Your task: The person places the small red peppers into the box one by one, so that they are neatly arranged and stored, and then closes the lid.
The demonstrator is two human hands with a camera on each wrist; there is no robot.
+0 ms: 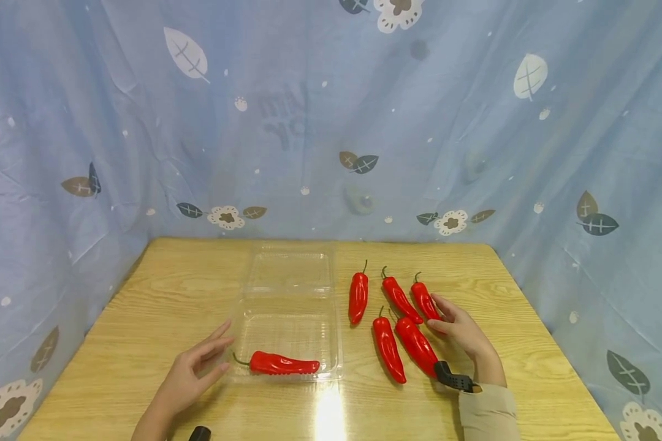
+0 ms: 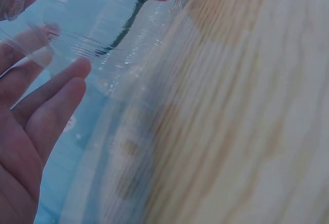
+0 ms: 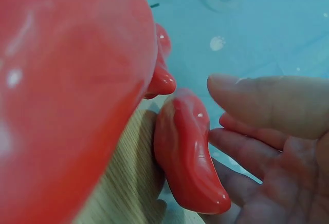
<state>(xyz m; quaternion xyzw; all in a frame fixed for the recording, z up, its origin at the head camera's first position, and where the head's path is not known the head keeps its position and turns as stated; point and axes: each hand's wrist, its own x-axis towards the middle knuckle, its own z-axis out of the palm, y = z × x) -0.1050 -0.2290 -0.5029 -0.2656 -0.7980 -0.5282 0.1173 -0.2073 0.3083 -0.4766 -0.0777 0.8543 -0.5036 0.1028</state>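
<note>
A clear plastic box (image 1: 287,331) with its lid (image 1: 289,269) folded back lies on the table. Inside its front part is a red chili pepper (image 1: 284,363), green stem (image 2: 126,26) to the left. My left hand (image 1: 190,370) is at the box's left edge with loosely bent fingers, holding nothing; whether the fingertips touch the plastic I cannot tell. Over on the right, my right hand (image 1: 466,334) reaches the rightmost chili pepper (image 1: 423,299). Its fingers lie along that pepper's side, while the thumb (image 3: 272,103) stands apart from the pepper (image 3: 187,157).
Several more red chili peppers lie between box and right hand: one beside the lid (image 1: 358,298), one further right (image 1: 400,299), and two nearer the front (image 1: 388,349) (image 1: 416,344). A blue patterned curtain (image 1: 331,122) surrounds the wooden table (image 1: 160,275).
</note>
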